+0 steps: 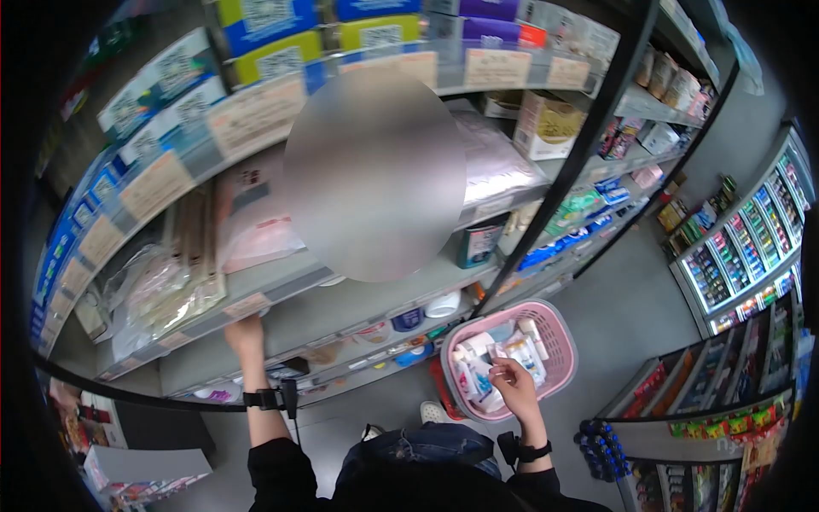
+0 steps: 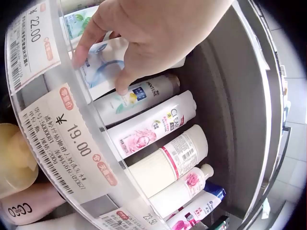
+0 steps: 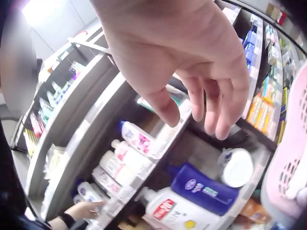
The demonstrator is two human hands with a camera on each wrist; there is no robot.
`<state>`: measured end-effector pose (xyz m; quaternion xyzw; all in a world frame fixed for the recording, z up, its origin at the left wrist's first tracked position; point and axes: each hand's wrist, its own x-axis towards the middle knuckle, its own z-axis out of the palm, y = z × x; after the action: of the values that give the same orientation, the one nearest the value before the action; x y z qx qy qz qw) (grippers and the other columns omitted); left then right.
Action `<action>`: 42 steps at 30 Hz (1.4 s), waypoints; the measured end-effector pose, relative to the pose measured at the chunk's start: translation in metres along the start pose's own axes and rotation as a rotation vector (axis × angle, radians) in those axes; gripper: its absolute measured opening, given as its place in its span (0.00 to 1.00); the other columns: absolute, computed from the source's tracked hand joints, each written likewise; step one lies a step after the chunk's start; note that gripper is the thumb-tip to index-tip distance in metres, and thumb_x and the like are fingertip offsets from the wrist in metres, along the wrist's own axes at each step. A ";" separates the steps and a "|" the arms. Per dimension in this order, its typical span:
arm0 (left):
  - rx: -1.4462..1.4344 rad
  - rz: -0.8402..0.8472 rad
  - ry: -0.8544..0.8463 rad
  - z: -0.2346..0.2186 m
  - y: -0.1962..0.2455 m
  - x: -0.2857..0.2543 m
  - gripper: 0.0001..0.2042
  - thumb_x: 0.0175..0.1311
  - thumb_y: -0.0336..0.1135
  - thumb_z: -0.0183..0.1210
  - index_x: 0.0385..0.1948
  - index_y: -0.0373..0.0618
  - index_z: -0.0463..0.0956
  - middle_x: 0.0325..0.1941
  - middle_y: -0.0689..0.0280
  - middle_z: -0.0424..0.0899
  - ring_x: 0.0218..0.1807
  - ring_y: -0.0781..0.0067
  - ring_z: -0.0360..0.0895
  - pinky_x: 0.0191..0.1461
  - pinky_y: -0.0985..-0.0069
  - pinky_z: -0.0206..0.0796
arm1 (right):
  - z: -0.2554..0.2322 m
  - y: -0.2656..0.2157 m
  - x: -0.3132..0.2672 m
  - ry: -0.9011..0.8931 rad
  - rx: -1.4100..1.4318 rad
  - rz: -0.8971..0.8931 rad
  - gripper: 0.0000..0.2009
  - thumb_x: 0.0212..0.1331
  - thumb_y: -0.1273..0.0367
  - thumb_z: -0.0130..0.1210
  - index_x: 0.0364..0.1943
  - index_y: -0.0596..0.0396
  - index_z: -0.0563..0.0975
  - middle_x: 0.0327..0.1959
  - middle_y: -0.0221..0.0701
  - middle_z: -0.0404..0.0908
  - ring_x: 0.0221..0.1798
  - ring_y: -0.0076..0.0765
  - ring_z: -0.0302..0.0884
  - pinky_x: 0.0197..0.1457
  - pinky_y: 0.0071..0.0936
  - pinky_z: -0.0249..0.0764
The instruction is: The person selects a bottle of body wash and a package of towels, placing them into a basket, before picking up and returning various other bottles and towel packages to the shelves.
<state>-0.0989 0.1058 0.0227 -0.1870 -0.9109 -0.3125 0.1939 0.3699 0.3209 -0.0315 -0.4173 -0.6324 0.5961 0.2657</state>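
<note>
In the left wrist view my left hand [image 2: 163, 36] reaches into a shelf and grips a white bottle with a blue swirl [image 2: 103, 67], thumb on one side and fingers on the other. Beside it lie a Pantene bottle [image 2: 139, 98], a white Clear bottle [image 2: 153, 125] and a white bottle with a rose [image 2: 184, 189]. From the head view, that hand [image 1: 246, 337] is partly hidden by the shelf above. My right hand [image 3: 187, 62] hangs with loosely bent fingers and nothing in them; the head view has it [image 1: 516, 388] over the pink basket [image 1: 559, 341], which holds several bottles.
Price labels [image 2: 72, 143] line the shelf's front edge. A blue bottle [image 3: 204, 189] and a white pump bottle [image 3: 177, 211] stand on a lower shelf. A red basket [image 1: 441, 388] is beside the pink one. A lit cooler [image 1: 742, 239] and another rack [image 1: 699, 427] are at the right.
</note>
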 end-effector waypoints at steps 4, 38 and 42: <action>0.227 0.097 0.034 0.023 -0.034 0.015 0.19 0.59 0.47 0.56 0.45 0.43 0.78 0.48 0.51 0.81 0.52 0.46 0.76 0.52 0.56 0.68 | -0.029 0.039 0.013 0.231 -0.424 0.130 0.18 0.51 0.70 0.60 0.47 0.60 0.76 0.33 0.41 0.82 0.34 0.39 0.81 0.39 0.31 0.76; -0.680 -0.632 -0.376 -0.117 0.044 -0.218 0.02 0.59 0.22 0.56 0.31 0.39 0.73 0.23 0.71 0.77 0.25 0.82 0.76 0.23 0.87 0.59 | 0.011 0.256 0.174 -0.159 -1.528 0.281 0.11 0.66 0.66 0.44 0.50 0.48 0.66 0.42 0.34 0.83 0.45 0.38 0.83 0.40 0.33 0.80; -0.659 -0.639 -0.383 -0.120 0.044 -0.221 0.02 0.59 0.22 0.56 0.31 0.39 0.73 0.23 0.70 0.78 0.25 0.82 0.77 0.24 0.86 0.59 | 0.010 0.255 0.171 -0.210 -1.493 0.193 0.11 0.64 0.69 0.45 0.49 0.50 0.67 0.38 0.35 0.84 0.41 0.40 0.84 0.40 0.34 0.80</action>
<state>0.1385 0.0125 0.0286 -0.0037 -0.7948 -0.5876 -0.1519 0.3280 0.4450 -0.3095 -0.4809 -0.8505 0.0671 -0.2021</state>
